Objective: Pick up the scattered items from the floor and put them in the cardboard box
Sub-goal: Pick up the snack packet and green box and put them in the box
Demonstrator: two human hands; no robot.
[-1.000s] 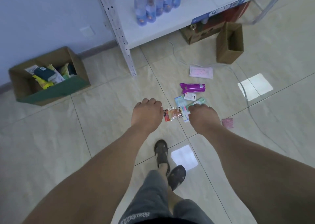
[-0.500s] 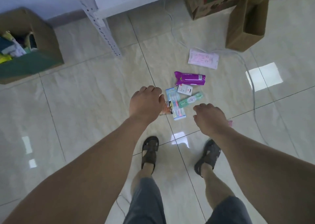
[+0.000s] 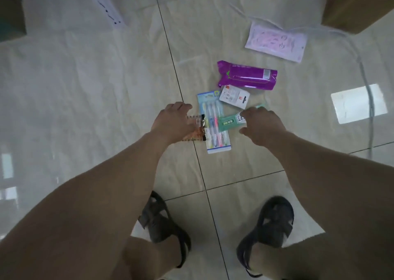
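- Two hands down at the floor pile, both reaching in; landmark = toothbrush pack (image 3: 214,122), flat on the tile.
- Left hand (image 3: 172,124): just left of toothbrush pack, over an orange snack sachet (image 3: 195,130) that touches the pack's left edge. Fingers curl down onto it; grip looks closed on the sachet but not lifted, contact partly hidden.
- Right hand (image 3: 263,126): just right of toothbrush pack, fingertips pinching a green packet (image 3: 229,123) lying across the pack. Grip narrow, holding the packet's right end.
- Small white card (image 3: 234,97) at the pack's upper right corner, purple pouch (image 3: 247,77) just beyond it, pink-white sachet (image 3: 276,40) well beyond.
- Cardboard box: brown corner far up-right of the pack (image 3: 360,2), another box edge far up-left (image 3: 10,8); can't tell which is the target.
- Risks, as judged: glossy tile + thin flat packs = fingers may slide, no lift; green packet could drag the toothbrush pack along; sachet may slip from a shallow pinch; white cable (image 3: 368,100) right of the pile = trip/snag hazard when stepping to box.
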